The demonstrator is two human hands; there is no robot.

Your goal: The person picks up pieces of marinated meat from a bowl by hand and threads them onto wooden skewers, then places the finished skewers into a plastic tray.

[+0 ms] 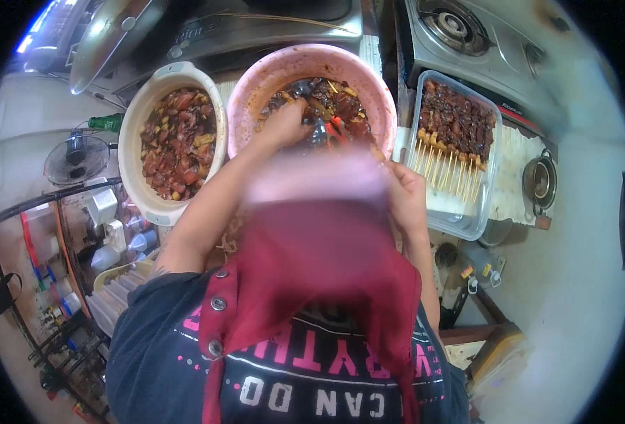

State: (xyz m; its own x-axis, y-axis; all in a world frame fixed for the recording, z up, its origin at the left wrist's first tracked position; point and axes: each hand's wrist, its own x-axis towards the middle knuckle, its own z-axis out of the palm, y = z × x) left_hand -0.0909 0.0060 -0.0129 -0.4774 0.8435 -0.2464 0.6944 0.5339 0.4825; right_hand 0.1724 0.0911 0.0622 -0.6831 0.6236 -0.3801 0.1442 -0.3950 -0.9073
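My left hand reaches into the pink basin, its fingers curled down among dark marinated meat pieces. Whether they grip a piece is hidden. Beside those fingers lies a red object, partly covered, in the dark liquid. At the basin's near right rim, my right hand has its fingers bent together; a blurred cap brim hides what may be between them. To the right, a clear plastic container holds rows of skewered meat, with bamboo stick ends towards me.
A cream oval tub of cut marinated meat stands left of the basin. Behind are a metal appliance with thin sticks on top and a gas stove. A small metal pot sits far right. Shelved bottles flank my left.
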